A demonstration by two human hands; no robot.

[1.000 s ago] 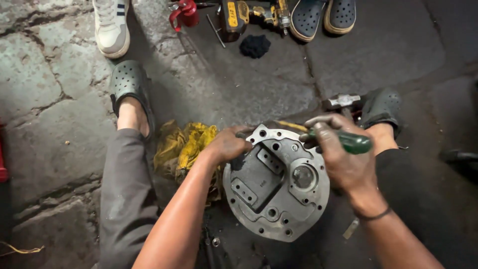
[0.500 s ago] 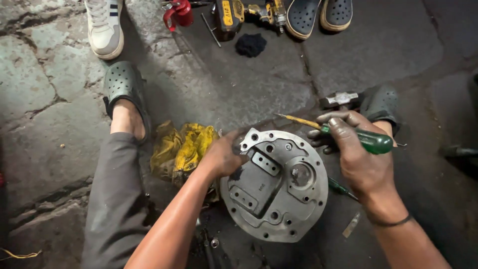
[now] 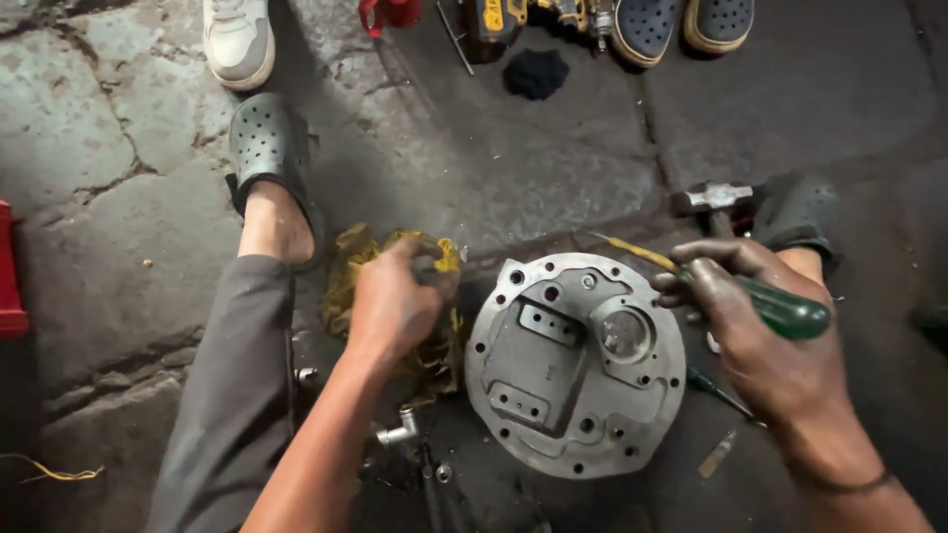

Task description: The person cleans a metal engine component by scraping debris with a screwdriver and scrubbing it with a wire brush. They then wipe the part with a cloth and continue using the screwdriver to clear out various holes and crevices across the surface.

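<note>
A round grey metal cover plate [image 3: 553,395] with bolt holes and a raised block lies flat on the ground between my legs. My left hand [image 3: 395,301] has closed its fingers on a yellow rag [image 3: 346,271] just left of the plate. My right hand [image 3: 760,336] hovers over the plate's right edge, gripping a green-handled screwdriver [image 3: 790,311] whose yellowish shaft points up and left past the plate's rim.
A hammer [image 3: 713,199] lies beyond the plate at the right. A second screwdriver [image 3: 719,390], a small pipe elbow [image 3: 400,429] and loose bits lie around the plate. A cordless drill [image 3: 494,20], a dark cloth [image 3: 536,71] and other people's shoes line the top edge. A red box [image 3: 10,276] is at far left.
My left hand has let go of the plate's left edge and moved left onto the yellow rag. The right hand with the screwdriver has shifted slightly lower over the plate's right rim.
</note>
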